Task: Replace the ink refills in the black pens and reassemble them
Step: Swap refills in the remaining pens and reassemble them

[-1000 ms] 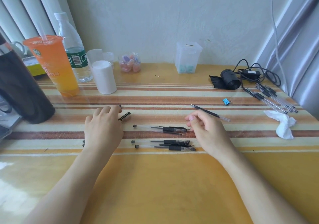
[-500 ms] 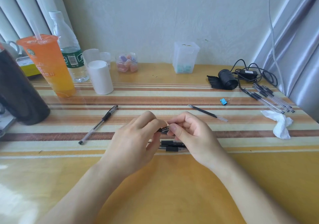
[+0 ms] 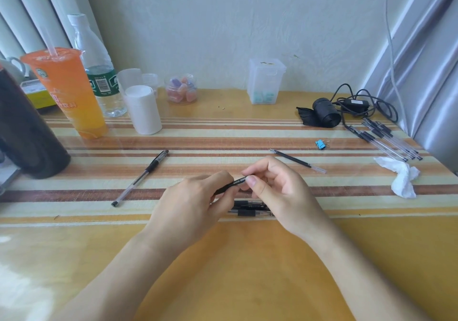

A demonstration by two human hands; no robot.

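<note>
A: Where do we have the black pen point(image 3: 234, 184) right now?
B: Up off the bench point(image 3: 247, 271), bridged between our hands. Its long axis runs from low on the left to high on the right.
A: And the grip?
B: Our left hand point(image 3: 190, 209) has its fingers curled round the lower end, which is hidden inside them. Our right hand point(image 3: 282, 197) pinches the upper end between thumb and forefinger, and those fingers point(image 3: 257, 166) close right by the white lettering.
A: So which hand does the work next?
B: Both, we judge. They sit at opposite ends of the one axis, so a twist or a pull along that line should part the pen. Whether it is already loosened we cannot tell.
A: And the new ink?
B: The loose refill point(image 3: 296, 160) lies on the bench just beyond our right hand and well apart from the left — so the right is the nearer one to fetch it. It lies slanted, tip towards the left.
A: Anything beneath us?
B: Two more pens point(image 3: 250, 208) lie side by side under our hands, running left to right.
</note>
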